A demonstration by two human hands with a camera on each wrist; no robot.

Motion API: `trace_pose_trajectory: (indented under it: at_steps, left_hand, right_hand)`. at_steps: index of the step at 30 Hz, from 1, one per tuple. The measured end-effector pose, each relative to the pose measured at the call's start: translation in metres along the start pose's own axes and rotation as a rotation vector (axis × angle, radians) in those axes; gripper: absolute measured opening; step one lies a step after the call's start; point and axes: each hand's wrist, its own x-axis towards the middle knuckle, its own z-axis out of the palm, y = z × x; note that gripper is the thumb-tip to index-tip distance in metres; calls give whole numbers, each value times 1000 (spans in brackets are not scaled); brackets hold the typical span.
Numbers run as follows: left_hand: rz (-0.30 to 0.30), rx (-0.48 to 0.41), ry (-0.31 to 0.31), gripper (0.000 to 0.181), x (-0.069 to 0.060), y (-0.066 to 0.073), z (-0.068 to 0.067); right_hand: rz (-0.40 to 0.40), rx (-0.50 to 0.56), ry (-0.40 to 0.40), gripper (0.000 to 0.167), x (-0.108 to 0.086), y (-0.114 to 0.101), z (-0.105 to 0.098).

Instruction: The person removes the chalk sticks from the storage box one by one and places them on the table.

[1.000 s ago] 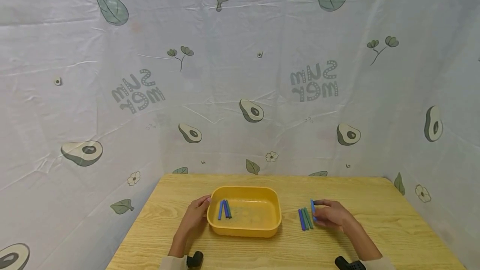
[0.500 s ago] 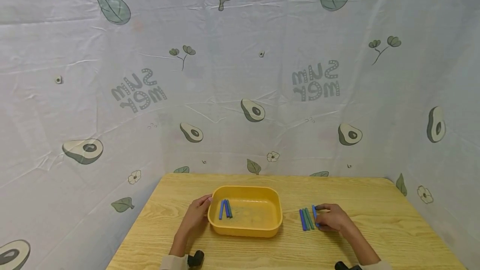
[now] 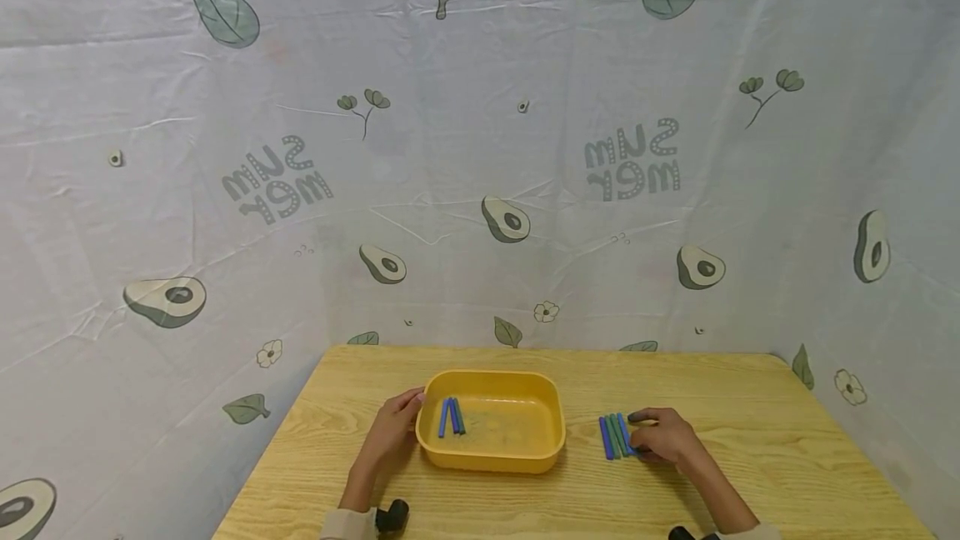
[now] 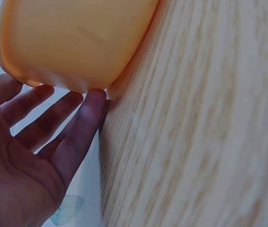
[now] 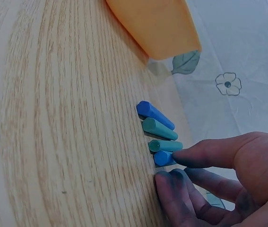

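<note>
Four short sticks lie side by side on the table: a dark blue one (image 3: 606,438) (image 5: 155,117), two green ones (image 5: 159,128) and a lighter blue one (image 3: 624,432) (image 5: 164,158) at the right end. My right hand (image 3: 663,436) (image 5: 219,184) touches the lighter blue stick with thumb and fingertips, which are smudged dark. A yellow tray (image 3: 498,462) (image 4: 77,42) holds three sticks, blue and green, at its left side. Against the tray's left wall rest the fingertips of my left hand (image 3: 390,432) (image 4: 44,146), thumb at the rim.
The wooden table (image 3: 525,507) reaches back to a pale printed sheet (image 3: 450,148) that hangs behind and at both sides. Part of the tray (image 5: 157,23) shows at the top of the right wrist view.
The lighter blue stick has moved left, up against the green sticks, with my right hand at it. My left hand has stayed on the tray.
</note>
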Motion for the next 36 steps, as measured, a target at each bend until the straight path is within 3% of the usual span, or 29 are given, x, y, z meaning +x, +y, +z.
trace_pose_trajectory:
  at_steps: [9,20,31,36]
  left_hand:
    - [-28,-49,-2,46,2,-2,0]
    - [-21,-75,-7,46,2,-3,2]
    - [-43,-100,-5,45,1,1,2]
    - [-38,-66,-5,46,-1,1,1]
  right_hand:
    - [23,52,-23,56,1,0,-2]
    - [57,94,-33,56,-2,-3,-4]
    - [52,64,-35,58,3,-11,-10]
    - [42,45,-35,57,4,-15,-11]
